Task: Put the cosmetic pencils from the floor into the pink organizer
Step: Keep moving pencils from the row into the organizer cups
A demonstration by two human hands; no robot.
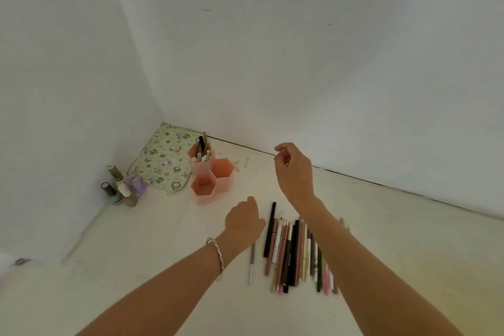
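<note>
Your left hand (242,222) shows only its back, so its grip is hidden: you cannot tell whether the fingers are spread or curled. It hangs low over the floor (163,243), covering the far end of a grey-white pencil (251,267) that lies apart on the left of the pile. Your right forearm crosses the right part of the cosmetic pencils (291,254) and hides several of them.

The pencils lie side by side on the floor, long axes running from you toward the wall; a black pencil (270,229) reaches farthest.

Your right hand (293,169) is raised, its grip loose, fingers lightly curled with nothing visible in them.

The pink organizer (223,180) stands further left, toward the corner, its back cup holding upright pencils (201,150), beside a floral mat (161,158) and nail polish bottles (120,185).
</note>
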